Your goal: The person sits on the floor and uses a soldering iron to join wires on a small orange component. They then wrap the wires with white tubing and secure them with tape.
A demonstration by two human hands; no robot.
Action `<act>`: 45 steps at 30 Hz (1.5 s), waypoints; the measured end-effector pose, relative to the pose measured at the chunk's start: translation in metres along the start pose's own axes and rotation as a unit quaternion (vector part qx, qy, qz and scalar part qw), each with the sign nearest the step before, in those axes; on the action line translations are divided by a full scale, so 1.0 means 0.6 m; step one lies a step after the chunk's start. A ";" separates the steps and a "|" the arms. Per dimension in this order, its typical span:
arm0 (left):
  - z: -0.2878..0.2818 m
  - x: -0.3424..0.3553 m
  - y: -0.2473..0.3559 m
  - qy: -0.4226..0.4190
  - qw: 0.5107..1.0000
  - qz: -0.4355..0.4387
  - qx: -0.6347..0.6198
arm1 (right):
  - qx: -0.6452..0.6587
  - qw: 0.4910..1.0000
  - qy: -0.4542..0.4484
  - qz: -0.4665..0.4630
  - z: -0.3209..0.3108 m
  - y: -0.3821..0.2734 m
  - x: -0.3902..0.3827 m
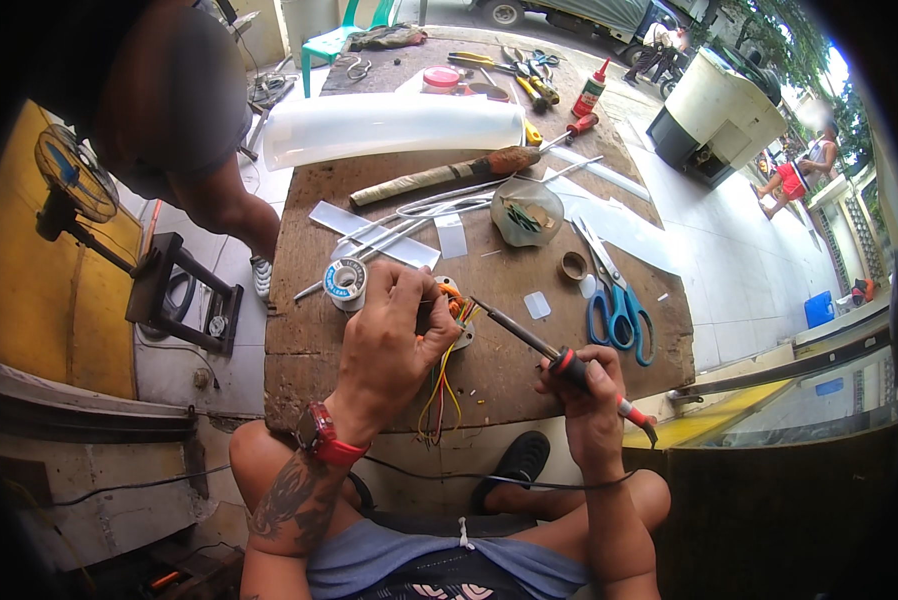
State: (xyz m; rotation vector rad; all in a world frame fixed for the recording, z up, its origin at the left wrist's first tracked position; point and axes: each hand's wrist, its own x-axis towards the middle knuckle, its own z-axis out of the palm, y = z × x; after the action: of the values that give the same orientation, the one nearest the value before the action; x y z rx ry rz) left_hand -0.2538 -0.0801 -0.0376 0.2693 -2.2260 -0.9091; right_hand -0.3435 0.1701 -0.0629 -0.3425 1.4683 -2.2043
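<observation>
My right hand point(591, 400) grips a soldering iron point(572, 369) by its black and red handle. The iron's tip points up and left, close to a small motor stator point(453, 303) with orange copper windings. Red, yellow and dark wires point(439, 395) trail from the stator toward the table's front edge. My left hand point(394, 335), a red watch on its wrist, is closed in a pinch beside the stator and partly covers it. What its fingertips hold is hidden. Just behind that hand stands a spool of solder wire point(347, 283).
Blue-handled scissors point(621, 310), a brown tape roll point(574, 265) and a translucent bowl point(526, 212) lie to the right and beyond. A wrapped rod point(439, 177), white tubing and a plastic sheet roll point(399, 130) cross the wooden table point(314, 370). Another person leans in at left.
</observation>
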 end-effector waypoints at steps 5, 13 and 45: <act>0.000 0.001 0.002 -0.002 1.000 -0.012 0.013 | 0.001 1.000 -0.004 0.001 0.001 0.001 0.002; 0.000 0.001 0.002 -0.006 1.000 -0.010 0.014 | -0.016 1.000 -0.018 -0.003 -0.003 0.004 0.003; 0.004 0.001 0.003 0.006 1.000 0.004 0.018 | -0.019 1.000 -0.013 0.000 -0.002 0.004 0.002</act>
State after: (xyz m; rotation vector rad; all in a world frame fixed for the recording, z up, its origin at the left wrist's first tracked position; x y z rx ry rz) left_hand -0.2554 -0.0777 -0.0372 0.2817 -2.2337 -0.8608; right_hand -0.3444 0.1699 -0.0654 -0.3810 1.4978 -2.1659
